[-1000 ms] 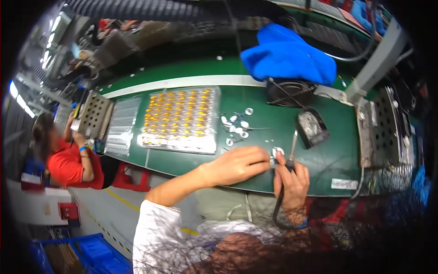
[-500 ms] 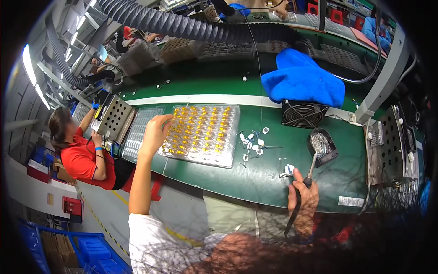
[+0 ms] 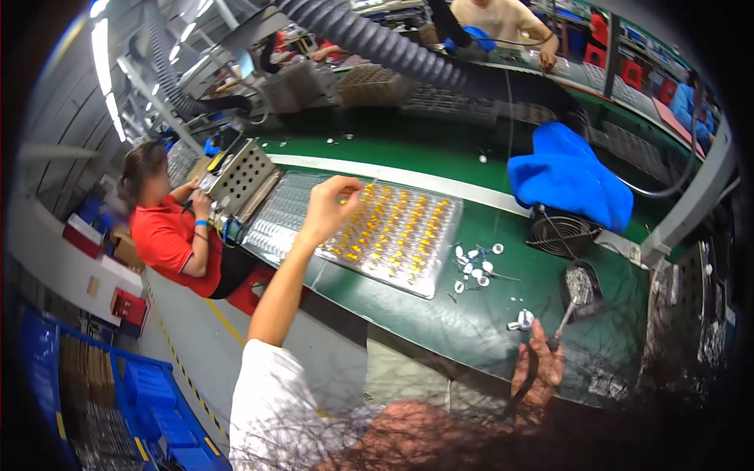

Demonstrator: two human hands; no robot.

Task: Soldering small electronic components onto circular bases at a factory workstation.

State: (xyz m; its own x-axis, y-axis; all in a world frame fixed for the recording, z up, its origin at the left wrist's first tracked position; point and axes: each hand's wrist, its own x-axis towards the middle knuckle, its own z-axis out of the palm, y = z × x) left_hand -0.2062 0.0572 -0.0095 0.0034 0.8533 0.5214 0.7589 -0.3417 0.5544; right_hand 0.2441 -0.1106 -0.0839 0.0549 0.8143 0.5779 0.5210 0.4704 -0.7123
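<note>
My left hand (image 3: 330,210) is over the far left corner of a clear plastic tray (image 3: 428,289), thumb and fingers pinched together. Whatever they hold, if anything, is too small to make out. Rows of small yellow parts (image 3: 397,235) sit in the tray. My right hand (image 3: 540,367) grips a soldering iron (image 3: 556,339) with a dark cable. The iron's metal tip points at a black holder (image 3: 587,308) filled with silvery metal wool. Just beyond my right fingers lies a small white part (image 3: 521,320) with dark wire. Several similar white parts (image 3: 476,268) lie scattered right of the tray.
A second clear tray (image 3: 290,212) lies to the left, near a perforated metal box (image 3: 239,177). A co-worker in a red shirt (image 3: 165,239) sits there. At the right stand a black fan (image 3: 559,232) under a blue cloth (image 3: 577,184) and a metal post (image 3: 691,200). A ribbed hose (image 3: 408,59) hangs overhead.
The view has swung, so the bench appears shifted right and lower. My left hand remains pinched at the tray's far left corner. My right hand keeps hold of the soldering iron near the metal wool.
</note>
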